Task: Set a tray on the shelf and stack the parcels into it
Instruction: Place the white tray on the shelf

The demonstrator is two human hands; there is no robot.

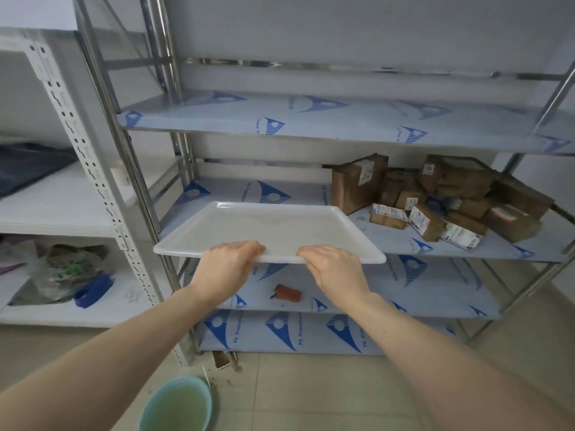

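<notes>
A steel rack [311, 119] fills most of the view, its shelves covered in protective film printed with blue triangular logos; on the lowest shelf the film reads "PE Protective", the rest of the wording too small to make out. Beside it on the left stands a white slotted rack [62, 206] carrying a dark cloth, bags and a blue tape roll. The white tray [273, 225] lies partly on the middle shelf [389, 241] of the steel rack, at its left end, with its near edge overhanging the shelf front. Both hands grip that near edge side by side: the left hand [225, 269] has its fingers [249, 245] curled over the rim onto the top, and the right hand [337, 270] has its fingers [311, 251] curled over the rim the same way, the thumbs hidden below. The tray holds nothing. The parcels [441, 197], brown packets with white printed labels and barcodes too small to read, lie heaped at the right end of the same shelf, apart from the tray. On the floor stands a pale green bucket [177, 405]. A small red-orange object [287, 293] lies on the shelf below the tray.
</notes>
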